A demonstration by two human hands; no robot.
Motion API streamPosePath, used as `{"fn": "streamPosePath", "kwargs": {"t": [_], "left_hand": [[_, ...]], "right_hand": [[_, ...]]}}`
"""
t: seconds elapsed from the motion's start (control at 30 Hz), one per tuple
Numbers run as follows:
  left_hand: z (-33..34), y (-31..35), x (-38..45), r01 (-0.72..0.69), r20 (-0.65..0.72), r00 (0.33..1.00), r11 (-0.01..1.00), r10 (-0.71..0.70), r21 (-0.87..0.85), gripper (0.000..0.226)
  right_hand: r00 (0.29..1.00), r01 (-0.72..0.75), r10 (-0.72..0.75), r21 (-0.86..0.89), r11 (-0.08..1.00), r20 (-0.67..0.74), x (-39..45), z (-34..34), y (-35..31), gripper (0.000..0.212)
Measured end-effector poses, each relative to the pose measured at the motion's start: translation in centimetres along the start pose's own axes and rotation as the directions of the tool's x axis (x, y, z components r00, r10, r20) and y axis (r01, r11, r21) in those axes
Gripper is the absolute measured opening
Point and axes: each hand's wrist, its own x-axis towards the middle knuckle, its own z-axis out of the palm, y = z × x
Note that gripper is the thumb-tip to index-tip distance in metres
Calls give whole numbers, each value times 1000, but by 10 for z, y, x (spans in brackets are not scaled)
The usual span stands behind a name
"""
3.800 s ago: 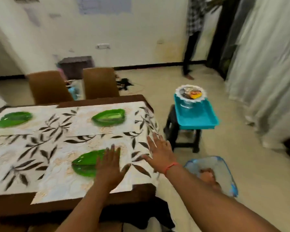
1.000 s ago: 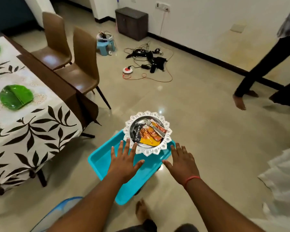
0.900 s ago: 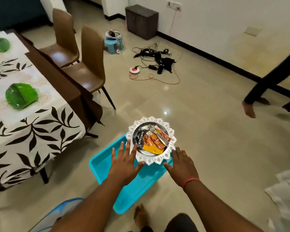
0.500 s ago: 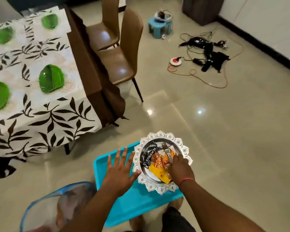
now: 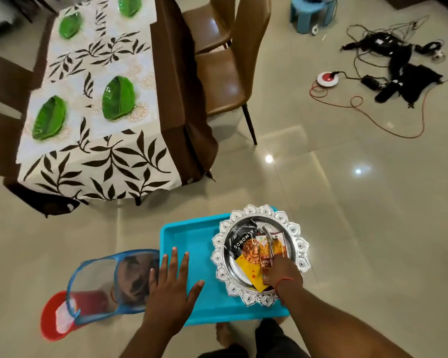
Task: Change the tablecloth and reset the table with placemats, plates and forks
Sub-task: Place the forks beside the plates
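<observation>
Reaching into the silver plate (image 5: 219,257), the right hand (image 5: 282,273) had its fingers curled down at the handle ends of the forks (image 5: 268,244), seemingly pinching them, though the contact itself was hidden. The forks lay over snack packets (image 5: 251,250) in that plate, which sat on the turquoise tray (image 5: 192,239). The left hand (image 5: 170,288) hovered flat and released over the tray's near edge. Fetching forks looked like the step in hand; the table (image 5: 130,161), well apart, already carried tablecloth, placemats and green plates (image 5: 118,98). Next, lifting them free without dragging the packets.

A black packet (image 5: 241,240) on the silver plate (image 5: 299,244) reads "ALMONDS".
</observation>
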Motion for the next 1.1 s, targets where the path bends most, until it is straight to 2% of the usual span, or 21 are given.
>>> {"fn": "streamPosePath", "kwargs": {"t": [0.1,0.27,0.33,0.37,0.4,0.47,0.53,0.6,0.7,0.77,0.87,1.1], "left_hand": [[-1,8,0,23,-10,1000,1000,-23,0,82],[-7,40,14,-40,-17,999,998,39,-56,82],[-12,56,18,-62,8,998,978,65,-201,89],[-16,65,20,-40,32,998,940,54,-339,92],[-17,75,24,7,59,998,855,27,-518,89],[-31,102,32,182,215,976,586,-12,-790,71],[-46,130,40,276,307,950,312,56,-909,56],[-65,166,45,296,311,943,124,120,-947,32],[-97,208,36,269,274,953,56,132,-961,28],[-112,226,40,257,259,958,32,125,-966,29],[-144,264,59,218,214,969,-19,124,-976,33],[-198,391,127,90,86,996,-101,36,-991,30]], "right_hand": [[1000,9,-11,68,998,27,0,-8,-2,29],[995,90,-96,213,973,14,-9,-22,-11,10],[985,164,-170,299,940,-8,-28,-33,-19,20],[979,194,-203,347,918,-11,-39,-38,-23,26],[971,225,-239,387,894,-11,-50,-44,-27,28],[947,286,-322,475,832,-5,-71,-56,-33,27],[910,357,-415,562,746,-28,-94,-76,-38,23],[876,416,-473,644,642,-95,-109,-97,-37,18],[855,408,-500,771,488,-136,-129,-125,-23,22],[844,422,-512,787,451,-160,-131,-143,-17,25],[850,436,-497,766,472,-177,-131,-190,-5,32],[823,552,-479,628,548,-306,-83,-324,28,23]]}}
